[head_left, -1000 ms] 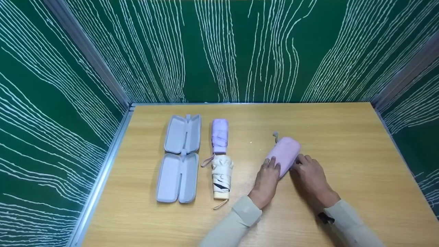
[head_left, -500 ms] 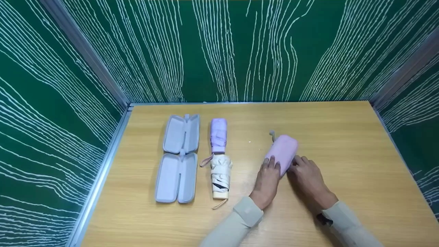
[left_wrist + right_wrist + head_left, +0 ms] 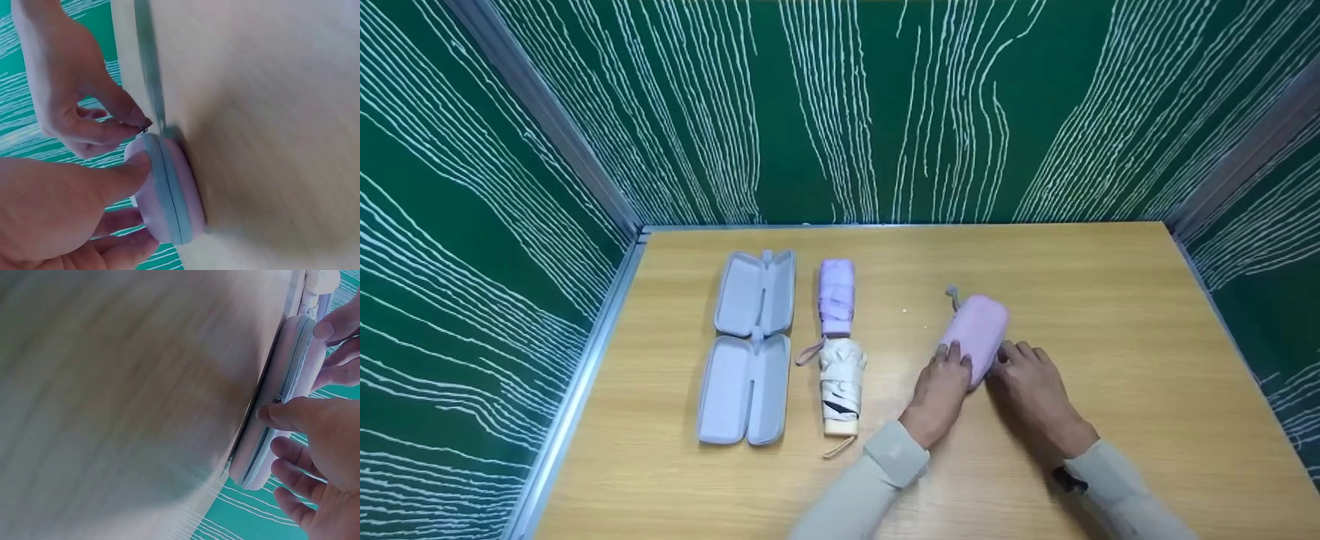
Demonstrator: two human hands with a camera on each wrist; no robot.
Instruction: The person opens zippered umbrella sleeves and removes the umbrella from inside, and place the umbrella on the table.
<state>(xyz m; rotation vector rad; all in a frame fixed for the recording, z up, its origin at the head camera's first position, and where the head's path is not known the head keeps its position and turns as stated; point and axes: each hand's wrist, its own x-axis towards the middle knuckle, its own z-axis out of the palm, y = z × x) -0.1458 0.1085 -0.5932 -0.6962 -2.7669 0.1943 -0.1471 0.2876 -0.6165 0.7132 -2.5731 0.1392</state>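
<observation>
A pink zip case (image 3: 981, 322) lies slanted on the right half of the table, with a small grey strap (image 3: 952, 294) at its far left corner. My left hand (image 3: 941, 390) holds its near end, thumb on one side and fingers on the other, as the left wrist view shows. At the case's right side, my right hand (image 3: 1035, 386) pinches the small zipper pull (image 3: 145, 127) between thumb and forefinger. A grey-blue zipper band (image 3: 169, 191) runs round the case and its teeth look closed at the near end. The case's contents are hidden.
Left of the hands lie a folded purple umbrella (image 3: 837, 296) and, nearer, a folded cream umbrella (image 3: 841, 382) with a wrist loop. Two grey hard cases, the far one (image 3: 740, 292) and the near one (image 3: 726, 394), lie open beyond them. Green, white-lined walls (image 3: 780, 112) enclose the table (image 3: 1080, 277).
My right hand has slid slightly along the case's right side toward its near end. The left hand keeps its hold, and the other things stay in place.
</observation>
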